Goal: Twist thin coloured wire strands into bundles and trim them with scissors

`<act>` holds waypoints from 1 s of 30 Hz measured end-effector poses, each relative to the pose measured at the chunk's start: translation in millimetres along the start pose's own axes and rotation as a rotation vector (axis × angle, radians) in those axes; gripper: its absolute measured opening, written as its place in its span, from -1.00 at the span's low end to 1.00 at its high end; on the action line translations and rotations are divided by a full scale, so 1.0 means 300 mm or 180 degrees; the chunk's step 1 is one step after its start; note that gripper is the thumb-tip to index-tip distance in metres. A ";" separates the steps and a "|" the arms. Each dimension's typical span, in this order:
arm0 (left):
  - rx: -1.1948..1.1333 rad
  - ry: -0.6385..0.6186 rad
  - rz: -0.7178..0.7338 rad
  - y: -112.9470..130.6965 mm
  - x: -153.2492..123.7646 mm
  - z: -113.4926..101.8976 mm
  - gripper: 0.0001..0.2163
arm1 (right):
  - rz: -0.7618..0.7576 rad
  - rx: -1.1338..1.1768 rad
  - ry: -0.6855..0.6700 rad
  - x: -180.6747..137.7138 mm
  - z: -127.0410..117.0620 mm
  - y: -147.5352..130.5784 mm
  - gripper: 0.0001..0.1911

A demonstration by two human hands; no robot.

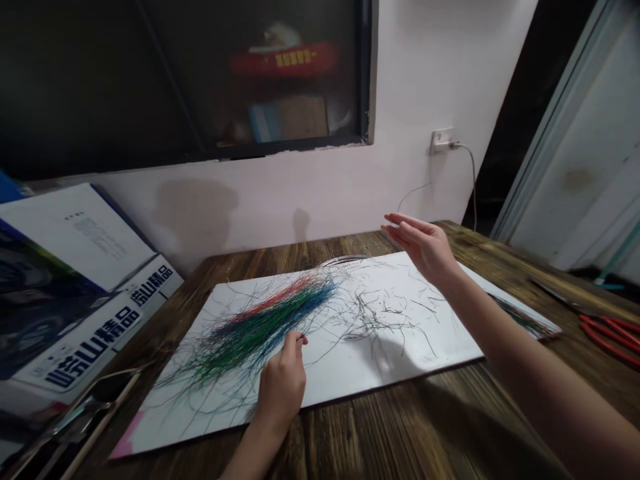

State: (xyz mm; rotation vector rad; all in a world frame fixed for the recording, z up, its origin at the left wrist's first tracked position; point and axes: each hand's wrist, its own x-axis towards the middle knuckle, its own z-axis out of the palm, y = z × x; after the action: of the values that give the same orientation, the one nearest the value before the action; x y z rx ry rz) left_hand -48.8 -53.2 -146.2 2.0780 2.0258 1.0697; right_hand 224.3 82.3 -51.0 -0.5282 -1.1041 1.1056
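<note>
The left grip (283,383) and the right grip (425,247) are bare human hands with slender fingers. The right forearm (530,363), toward four o'clock, is bare along its visible length; the shorter visible left forearm (256,443), near seven o'clock, is also bare.

Left hand (283,381) beside coloured strands (265,323) on a white board (335,377), right hand (425,247) raised, loose dark strands (369,319), wooden table (375,433)
</note>
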 end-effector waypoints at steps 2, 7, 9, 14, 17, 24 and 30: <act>-0.0125 0.0036 -0.0054 -0.001 0.001 -0.004 -0.84 | -0.0099 0.0011 0.0027 -0.033 0.009 -0.038 -0.85; -0.0519 0.0161 -0.0197 0.010 0.001 -0.027 -0.80 | 0.0521 0.0633 -0.0374 -0.157 0.068 -0.082 -0.88; -0.0681 0.0226 -0.0276 0.017 0.002 -0.041 -0.79 | 0.0885 0.0683 -0.0637 -0.224 0.111 -0.054 -0.90; -0.1177 0.0036 -0.0481 0.034 0.008 -0.061 -0.78 | 0.1678 0.0490 -0.1465 -0.402 0.224 0.093 -0.82; -0.1581 -0.0482 -0.0517 0.053 0.000 -0.055 -0.77 | 0.1836 0.0347 -0.1746 -0.486 0.264 0.169 -0.75; -0.1905 -0.0730 -0.0464 0.103 -0.055 -0.031 -0.79 | 0.1824 0.0127 -0.1488 -0.554 0.278 0.247 -0.77; -0.1914 -0.0679 -0.0495 0.119 -0.082 -0.018 -0.79 | 0.1866 0.0043 -0.1358 -0.557 0.272 0.257 -0.80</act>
State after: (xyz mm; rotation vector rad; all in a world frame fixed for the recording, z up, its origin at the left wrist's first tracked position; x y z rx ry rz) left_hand -18.3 -82.6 -135.2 1.6187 1.4914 1.1808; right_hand 112.0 -50.1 -152.5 -0.6440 -1.3470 1.7951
